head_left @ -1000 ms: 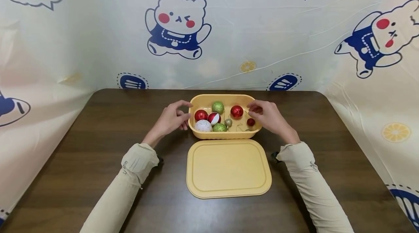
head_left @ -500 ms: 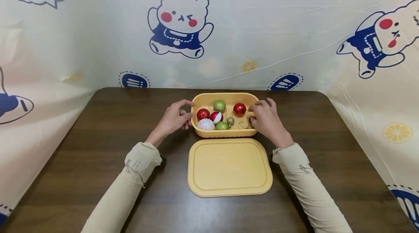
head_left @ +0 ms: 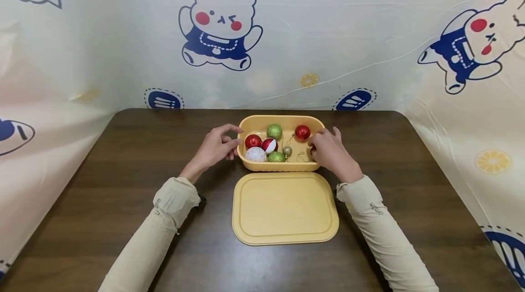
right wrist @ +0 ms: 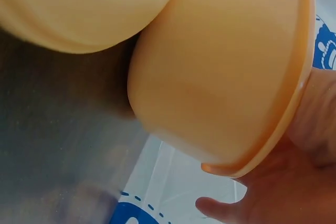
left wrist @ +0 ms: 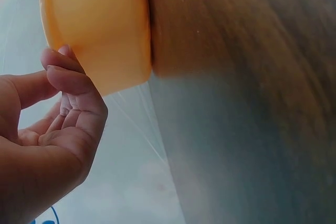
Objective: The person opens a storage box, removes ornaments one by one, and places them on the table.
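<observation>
A yellow plastic box (head_left: 283, 167) holds several Christmas baubles. At its left end, my left hand (head_left: 217, 144) holds the rim with thumb and fingertips; the left wrist view shows these curled fingers (left wrist: 79, 85) right at the rim. My right hand (head_left: 331, 153) reaches over the right end, fingers bent down inside and around a small red bauble (head_left: 313, 149), of which only a sliver shows. In the right wrist view the box wall hides the fingertips. A shiny red bauble (head_left: 302, 133) lies just left of the right hand, and a small gold one (head_left: 287, 151) lies nearer the middle.
A flat yellow lid (head_left: 285, 210) lies on the brown table (head_left: 172, 237) in front of the box. At the box's left are a green glitter bauble (head_left: 274, 132), a white one (head_left: 255, 154) and a red-and-white one (head_left: 269, 146). A printed curtain (head_left: 287, 55) hangs behind.
My right hand has moved left and down from the right rim into the box, covering most of the small red bauble. The left hand stays at the left rim.
</observation>
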{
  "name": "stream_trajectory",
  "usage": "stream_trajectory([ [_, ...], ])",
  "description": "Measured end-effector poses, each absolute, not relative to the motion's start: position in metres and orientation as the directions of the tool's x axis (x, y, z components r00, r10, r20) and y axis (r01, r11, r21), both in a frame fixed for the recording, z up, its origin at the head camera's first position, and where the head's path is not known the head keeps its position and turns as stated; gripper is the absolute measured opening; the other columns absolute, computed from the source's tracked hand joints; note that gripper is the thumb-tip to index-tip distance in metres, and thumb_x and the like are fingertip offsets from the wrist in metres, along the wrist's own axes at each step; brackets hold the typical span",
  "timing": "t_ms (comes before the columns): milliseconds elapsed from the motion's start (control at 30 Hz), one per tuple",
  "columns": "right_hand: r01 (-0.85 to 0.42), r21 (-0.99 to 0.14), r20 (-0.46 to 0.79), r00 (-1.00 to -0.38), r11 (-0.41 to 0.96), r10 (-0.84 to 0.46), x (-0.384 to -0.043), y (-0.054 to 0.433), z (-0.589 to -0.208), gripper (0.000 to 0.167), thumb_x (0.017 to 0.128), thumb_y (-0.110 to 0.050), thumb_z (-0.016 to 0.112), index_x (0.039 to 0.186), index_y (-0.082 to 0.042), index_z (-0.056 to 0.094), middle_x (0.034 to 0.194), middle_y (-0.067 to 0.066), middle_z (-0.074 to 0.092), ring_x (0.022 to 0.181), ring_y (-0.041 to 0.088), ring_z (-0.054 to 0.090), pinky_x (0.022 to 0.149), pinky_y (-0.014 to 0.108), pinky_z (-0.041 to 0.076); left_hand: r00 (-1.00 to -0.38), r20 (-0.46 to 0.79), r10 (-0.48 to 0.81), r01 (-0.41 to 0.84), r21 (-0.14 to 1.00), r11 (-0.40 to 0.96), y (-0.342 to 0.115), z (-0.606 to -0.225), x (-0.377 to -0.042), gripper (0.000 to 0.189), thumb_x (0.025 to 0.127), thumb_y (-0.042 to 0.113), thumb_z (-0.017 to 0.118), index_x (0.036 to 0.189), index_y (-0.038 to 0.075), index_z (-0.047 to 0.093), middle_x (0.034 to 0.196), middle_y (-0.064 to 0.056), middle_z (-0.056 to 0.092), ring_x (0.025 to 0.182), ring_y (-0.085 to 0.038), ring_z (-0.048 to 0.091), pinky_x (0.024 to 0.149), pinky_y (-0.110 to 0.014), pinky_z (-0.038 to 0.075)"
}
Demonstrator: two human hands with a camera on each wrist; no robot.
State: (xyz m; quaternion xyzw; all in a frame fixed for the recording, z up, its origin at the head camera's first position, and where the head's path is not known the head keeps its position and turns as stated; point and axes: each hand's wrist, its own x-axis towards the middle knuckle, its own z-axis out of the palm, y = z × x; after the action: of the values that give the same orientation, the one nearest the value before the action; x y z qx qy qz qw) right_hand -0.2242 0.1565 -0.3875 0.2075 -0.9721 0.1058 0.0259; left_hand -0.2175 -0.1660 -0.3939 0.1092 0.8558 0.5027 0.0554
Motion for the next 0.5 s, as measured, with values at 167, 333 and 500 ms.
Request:
stream_trajectory([
  [167, -0.463, -0.227, 0.122, -0.886, 0.857, -0.447, -0.2275, 0.1579, -0.3884, 0.016, 0.085, 0.003, 0.066, 0.096, -0.005, 0.076, 0.088, 0.009, 0.071, 0.094, 0.033, 0.062, 0.107, 0.073, 0.022, -0.97, 0.011, 0.241, 0.126, 0.876, 0.466, -0.1679, -0.3951, -0.2167, 0.033, 0.099, 0.008, 0.062, 0.131, 0.003, 0.057, 0.073, -0.017, 0.065, 0.062, -0.04, 0.061, 0.057, -0.041, 0.056],
  [333, -0.482, -0.308, 0.144, -0.876, 0.82, -0.461, -0.2287, 0.1605, -0.3856, 0.017, 0.087, 0.0, 0.069, 0.102, -0.004, 0.076, 0.084, 0.007, 0.07, 0.074, 0.026, 0.06, 0.086, 0.051, 0.044, -0.968, 0.009, 0.249, 0.125, 0.882, 0.454, -0.1684, -0.3972, -0.2174, 0.032, 0.099, 0.008, 0.061, 0.131, 0.002, 0.058, 0.074, -0.019, 0.065, 0.063, -0.042, 0.061, 0.056, -0.037, 0.056],
  [500, -0.465, -0.389, 0.193, -0.885, 0.795, -0.424, -0.2281, 0.1646, -0.3807, 0.017, 0.091, -0.003, 0.069, 0.106, -0.002, 0.075, 0.084, 0.009, 0.067, 0.06, 0.02, 0.05, 0.056, 0.033, 0.043, -0.968, -0.02, 0.252, 0.091, 0.902, 0.422, -0.1675, -0.3978, -0.2176, 0.033, 0.101, 0.009, 0.059, 0.133, 0.003, 0.055, 0.073, -0.019, 0.066, 0.057, -0.034, 0.062, 0.052, -0.033, 0.055],
])
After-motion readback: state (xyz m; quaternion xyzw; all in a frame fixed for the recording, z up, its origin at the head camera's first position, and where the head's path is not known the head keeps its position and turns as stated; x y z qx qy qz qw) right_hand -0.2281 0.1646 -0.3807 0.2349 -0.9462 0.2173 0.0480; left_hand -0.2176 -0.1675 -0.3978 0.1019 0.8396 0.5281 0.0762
